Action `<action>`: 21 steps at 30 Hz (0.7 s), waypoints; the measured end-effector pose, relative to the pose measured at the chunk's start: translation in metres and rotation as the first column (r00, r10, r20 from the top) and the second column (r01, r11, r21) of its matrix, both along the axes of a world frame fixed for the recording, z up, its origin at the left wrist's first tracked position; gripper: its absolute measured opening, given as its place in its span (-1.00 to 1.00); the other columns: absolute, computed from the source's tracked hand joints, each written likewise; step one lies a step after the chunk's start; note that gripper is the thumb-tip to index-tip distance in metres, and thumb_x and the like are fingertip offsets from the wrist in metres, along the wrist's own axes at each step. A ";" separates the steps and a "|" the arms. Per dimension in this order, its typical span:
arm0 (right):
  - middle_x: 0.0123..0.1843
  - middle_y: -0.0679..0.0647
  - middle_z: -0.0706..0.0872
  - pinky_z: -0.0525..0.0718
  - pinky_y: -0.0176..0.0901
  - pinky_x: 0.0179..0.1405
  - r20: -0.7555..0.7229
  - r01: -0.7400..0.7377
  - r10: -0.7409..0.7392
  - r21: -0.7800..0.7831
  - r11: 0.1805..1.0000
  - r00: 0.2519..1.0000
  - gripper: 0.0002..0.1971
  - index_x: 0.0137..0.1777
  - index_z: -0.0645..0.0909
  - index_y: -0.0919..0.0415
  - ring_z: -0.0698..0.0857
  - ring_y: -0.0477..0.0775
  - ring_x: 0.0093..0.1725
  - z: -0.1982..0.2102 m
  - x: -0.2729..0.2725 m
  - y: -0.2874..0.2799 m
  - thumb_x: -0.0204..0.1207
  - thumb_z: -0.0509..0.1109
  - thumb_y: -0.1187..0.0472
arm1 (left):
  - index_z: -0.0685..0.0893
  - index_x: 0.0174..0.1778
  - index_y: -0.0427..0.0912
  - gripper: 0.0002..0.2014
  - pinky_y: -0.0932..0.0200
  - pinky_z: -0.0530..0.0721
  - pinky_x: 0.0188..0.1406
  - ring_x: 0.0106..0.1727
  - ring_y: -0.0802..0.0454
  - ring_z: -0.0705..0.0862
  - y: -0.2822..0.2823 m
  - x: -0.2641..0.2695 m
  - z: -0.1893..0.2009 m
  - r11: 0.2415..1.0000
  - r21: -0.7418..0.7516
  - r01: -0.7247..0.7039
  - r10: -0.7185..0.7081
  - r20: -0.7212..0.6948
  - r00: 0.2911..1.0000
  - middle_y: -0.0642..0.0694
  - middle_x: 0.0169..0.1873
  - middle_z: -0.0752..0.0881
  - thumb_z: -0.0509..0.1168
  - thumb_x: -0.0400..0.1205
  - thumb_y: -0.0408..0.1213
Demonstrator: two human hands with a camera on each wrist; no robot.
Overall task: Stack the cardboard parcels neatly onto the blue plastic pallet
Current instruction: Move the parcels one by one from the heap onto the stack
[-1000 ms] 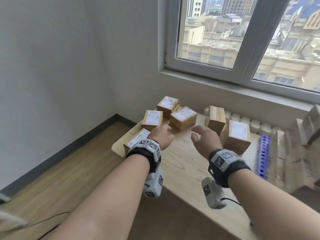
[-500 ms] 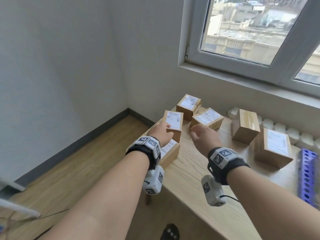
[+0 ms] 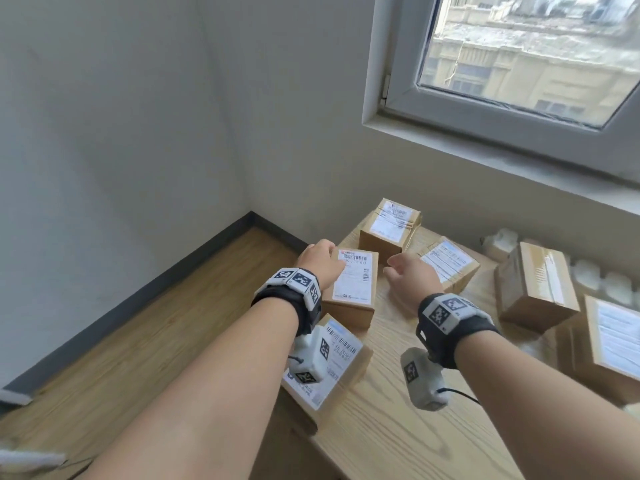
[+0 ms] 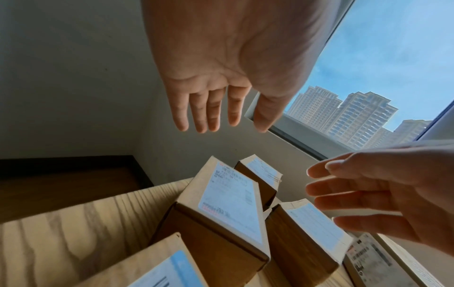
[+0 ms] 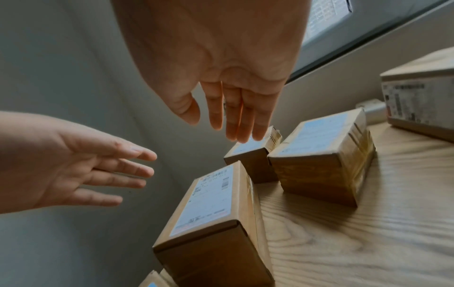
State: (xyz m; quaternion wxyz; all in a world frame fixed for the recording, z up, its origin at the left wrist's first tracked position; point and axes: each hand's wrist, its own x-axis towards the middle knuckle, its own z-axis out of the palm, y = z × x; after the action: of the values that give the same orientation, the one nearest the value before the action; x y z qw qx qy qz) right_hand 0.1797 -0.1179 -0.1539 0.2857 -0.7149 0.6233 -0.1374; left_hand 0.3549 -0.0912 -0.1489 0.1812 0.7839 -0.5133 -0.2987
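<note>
While both hands hover spread above the parcels, nothing is gripped yet: the left hand [image 3: 320,261] has straight fingers over the far left corner of the middle parcel [image 3: 353,284], and the right hand [image 3: 412,277] hangs relaxed and empty just right of it. Neither wrist view shows contact with the cardboard.

That parcel lies flat, label up, near the left edge of the surface [image 3: 408,427]. Another parcel [image 3: 329,365] sits nearer, by the same edge, under the left wrist; a small one [image 3: 389,225] stands at the far corner, and a fourth [image 3: 448,263] lies angled just right of the right hand. More boxes lie further right. No blue pallet shows in these views, so its place cannot be told.

Likely risks: a sideways squeeze could nudge the parcel left, off the edge, since little surface remains there. The forearm, passing low over the near parcel, might push that one off too. The taped cardboard may also slip in a light grip.
</note>
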 end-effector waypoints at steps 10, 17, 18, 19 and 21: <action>0.21 0.10 0.73 0.58 -0.15 0.04 -0.051 0.008 0.006 0.264 0.965 0.999 -0.59 0.45 0.53 0.22 0.67 0.07 0.09 -0.053 0.017 -0.032 0.68 0.22 0.06 | 0.51 0.43 -0.14 -0.62 0.05 0.59 0.27 0.30 -0.12 0.64 -0.038 0.009 -0.053 0.980 0.198 -0.021 0.055 -0.165 0.985 -0.12 0.35 0.65 0.25 0.68 -0.16; 0.24 0.10 0.73 0.53 -0.17 -0.05 -0.009 -0.038 0.044 0.366 0.930 0.999 -0.69 0.35 0.57 0.18 0.65 0.05 0.01 -0.068 0.022 -0.030 0.67 0.23 0.12 | 0.53 0.44 -0.16 -0.56 -0.05 0.60 0.34 0.29 -0.11 0.65 -0.045 0.007 -0.072 0.959 0.282 -0.008 0.073 -0.219 0.973 -0.11 0.34 0.66 0.26 0.64 -0.13; 0.23 0.08 0.73 0.51 -0.18 -0.08 -0.003 -0.038 0.042 0.364 0.930 0.999 -0.70 0.32 0.58 0.19 0.64 0.03 -0.01 -0.069 0.023 -0.029 0.66 0.24 0.13 | 0.53 0.44 -0.17 -0.56 -0.05 0.60 0.33 0.29 -0.11 0.65 -0.045 0.008 -0.072 0.959 0.283 -0.011 0.076 -0.222 0.972 -0.12 0.34 0.66 0.25 0.64 -0.13; 0.22 0.08 0.73 0.51 -0.18 -0.09 0.003 -0.035 0.037 0.361 0.932 0.999 -0.71 0.31 0.59 0.19 0.63 0.03 -0.02 -0.068 0.023 -0.028 0.66 0.24 0.14 | 0.54 0.44 -0.17 -0.57 -0.04 0.61 0.32 0.28 -0.11 0.65 -0.045 0.009 -0.071 0.959 0.284 -0.013 0.081 -0.230 0.970 -0.12 0.34 0.66 0.25 0.65 -0.14; 0.22 0.06 0.74 0.53 -0.17 -0.10 0.022 -0.023 0.017 0.353 0.935 1.000 -0.71 0.31 0.60 0.18 0.64 0.02 -0.02 -0.066 0.024 -0.027 0.64 0.25 0.14 | 0.56 0.42 -0.19 -0.60 -0.01 0.61 0.30 0.28 -0.11 0.65 -0.044 0.010 -0.067 0.962 0.272 -0.016 0.088 -0.252 0.964 -0.13 0.34 0.66 0.25 0.66 -0.18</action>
State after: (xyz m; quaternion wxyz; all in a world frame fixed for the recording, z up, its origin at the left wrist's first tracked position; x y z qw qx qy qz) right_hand 0.2036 -0.1445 -0.2200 0.4165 -0.6569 0.6279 -0.0268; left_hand 0.3652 -0.1356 -0.2163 0.1478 0.7680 -0.4187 -0.4615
